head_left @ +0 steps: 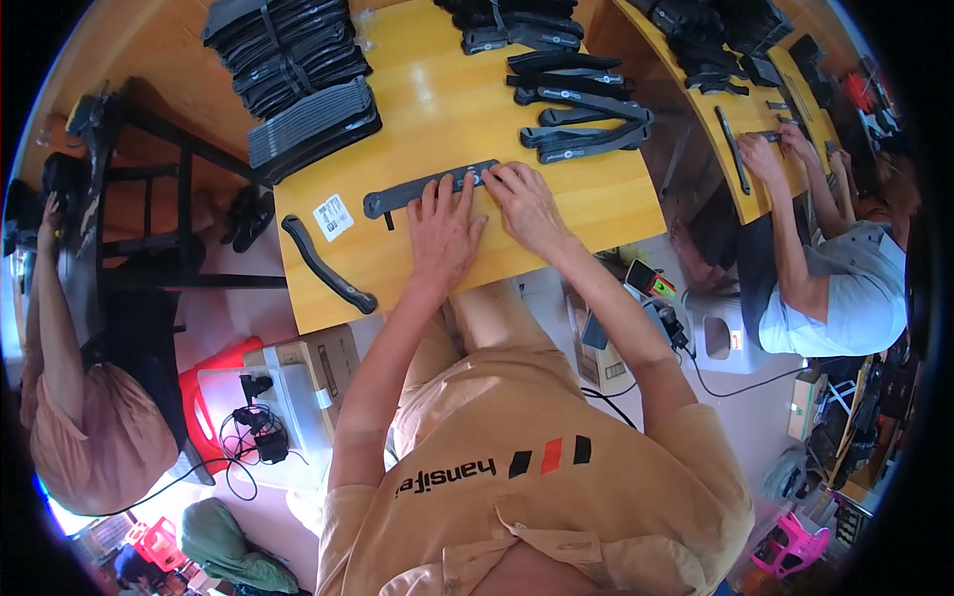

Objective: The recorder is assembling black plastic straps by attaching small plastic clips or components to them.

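Worked strip: a long, flat, dark strip (399, 196) lies on the yellow table (437, 109) at the centre of the frame, just above its middle; its long axis runs left to right, tilted so that the right end sits higher.
Strip ends: the broad, rounded left end points to the lower left, with a small round spot near its tip; the right end points to the upper right, partly covered by fingers.
Strip surface: dark grey and matt, with small pale marking near the right end; a short, narrow black tab (390, 220) shows below its left part.
Left hand: the left hand (445, 230) lies palm down, fingers extended and slightly apart, tips resting on the strip.
Right hand: the right hand (529, 207) bends its fingers close together at the strip's right end; whether they pinch it, I cannot tell.
Table wood: smooth, yellow, with a soft sheen.
Left of the strip: a square white label (333, 217), flat; below it a curved black strip (326, 266), slanting down to the right.
Upper left: a fanned stack of grey strips (313, 121), edges layered like slats.
Upper right of the table: a loose pile of black strips (584, 109), mostly lying sideways and overlapping.
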Motion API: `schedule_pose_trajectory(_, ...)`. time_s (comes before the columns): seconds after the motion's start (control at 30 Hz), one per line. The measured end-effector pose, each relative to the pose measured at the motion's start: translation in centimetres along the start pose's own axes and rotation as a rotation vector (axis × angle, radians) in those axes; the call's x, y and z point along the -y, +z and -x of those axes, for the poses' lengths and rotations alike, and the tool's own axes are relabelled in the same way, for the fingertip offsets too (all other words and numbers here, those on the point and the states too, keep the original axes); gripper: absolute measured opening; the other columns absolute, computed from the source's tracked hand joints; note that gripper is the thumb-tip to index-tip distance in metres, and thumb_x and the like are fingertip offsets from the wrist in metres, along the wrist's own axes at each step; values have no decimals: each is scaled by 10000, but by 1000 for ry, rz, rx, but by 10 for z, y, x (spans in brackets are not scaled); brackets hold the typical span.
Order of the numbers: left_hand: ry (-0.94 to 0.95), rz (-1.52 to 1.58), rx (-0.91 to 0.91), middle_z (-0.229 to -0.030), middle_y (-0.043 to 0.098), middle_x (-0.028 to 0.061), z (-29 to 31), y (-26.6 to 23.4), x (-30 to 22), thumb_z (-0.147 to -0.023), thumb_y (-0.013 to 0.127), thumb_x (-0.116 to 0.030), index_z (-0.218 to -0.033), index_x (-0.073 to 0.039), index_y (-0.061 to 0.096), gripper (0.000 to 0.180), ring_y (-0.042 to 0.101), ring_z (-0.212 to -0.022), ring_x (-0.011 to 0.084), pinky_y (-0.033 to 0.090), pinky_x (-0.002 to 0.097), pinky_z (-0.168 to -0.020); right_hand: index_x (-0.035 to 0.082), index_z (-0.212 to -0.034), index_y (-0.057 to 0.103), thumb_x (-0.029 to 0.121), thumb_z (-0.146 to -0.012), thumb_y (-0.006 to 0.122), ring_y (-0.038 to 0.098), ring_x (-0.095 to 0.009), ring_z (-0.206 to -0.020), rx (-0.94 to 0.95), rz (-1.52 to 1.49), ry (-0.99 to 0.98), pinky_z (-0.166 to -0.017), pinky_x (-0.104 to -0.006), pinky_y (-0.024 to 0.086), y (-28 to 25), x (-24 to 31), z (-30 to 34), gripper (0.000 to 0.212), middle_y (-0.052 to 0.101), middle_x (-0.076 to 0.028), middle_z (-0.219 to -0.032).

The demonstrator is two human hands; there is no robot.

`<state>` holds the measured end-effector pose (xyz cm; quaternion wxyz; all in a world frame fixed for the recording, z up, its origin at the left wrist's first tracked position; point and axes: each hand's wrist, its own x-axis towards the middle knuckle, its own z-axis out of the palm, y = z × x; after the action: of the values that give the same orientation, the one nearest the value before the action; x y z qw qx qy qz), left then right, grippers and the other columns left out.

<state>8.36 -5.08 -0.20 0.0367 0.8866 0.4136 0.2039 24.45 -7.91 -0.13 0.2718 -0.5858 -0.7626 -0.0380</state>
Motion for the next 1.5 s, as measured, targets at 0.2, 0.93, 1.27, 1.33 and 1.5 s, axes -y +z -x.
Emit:
schedule_pose_trajectory(0.2, -38, -11, 93, -1298, 416, 140, -2, -4, -3, -835, 546, -385, -1332, -113, 413, 582, 352, -1199, 314, 257, 443, -984, -36, -1109, 552, 53, -712, 555, 470, -257, -1030, 34, 86, -36, -867, -358, 378, 0, -2, -1, 407, 526, -98, -1042)
schedule_pose_trajectory(0.93, -251, -107, 175, -1474, 176, 149, 39, -29, 47, -866, 494, -449, -1410, -108, 260, 683, 171, -1353, 333, 148, 581, -1045, 25, -1236, 492, 63, -769, 543, 387, -291, -1229, 119, 3, 37, -1047, -435, 270, -4, 16, 5, 472, 464, -138, -1281)
schedule_pose_trajectory(1.27, -259, -98, 221, -1487, 128, 147, 41, -31, 49, -855, 503, -476, -1422, -123, 231, 721, 129, -1366, 338, 137, 613, -1029, 69, -1299, 440, 99, -800, 519, 311, -253, -1305, 203, -16, 55, -1087, -474, 172, 0, 4, 14, 507, 382, -93, -1389)
schedule_pose_trajectory(1.33, -275, -80, 234, -1488, 126, 146, 39, -34, 50, -854, 503, -481, -1424, -111, 219, 737, 121, -1368, 338, 137, 606, -1033, 75, -1298, 440, 87, -795, 512, 297, -258, -1314, 207, -103, 60, -1087, -472, 175, -5, -5, 14, 509, 375, -102, -1392)
schedule_pose_trajectory(1.5, -220, -4, 114, -1485, 128, 158, 33, -35, 53, -842, 485, -527, -1404, -45, 231, 783, 115, -1370, 331, 140, 575, -1049, 71, -1342, 381, 122, -852, 482, 265, -273, -1331, 86, -164, 196, -1093, -454, 155, -20, -13, 5, 503, 304, -118, -1434)
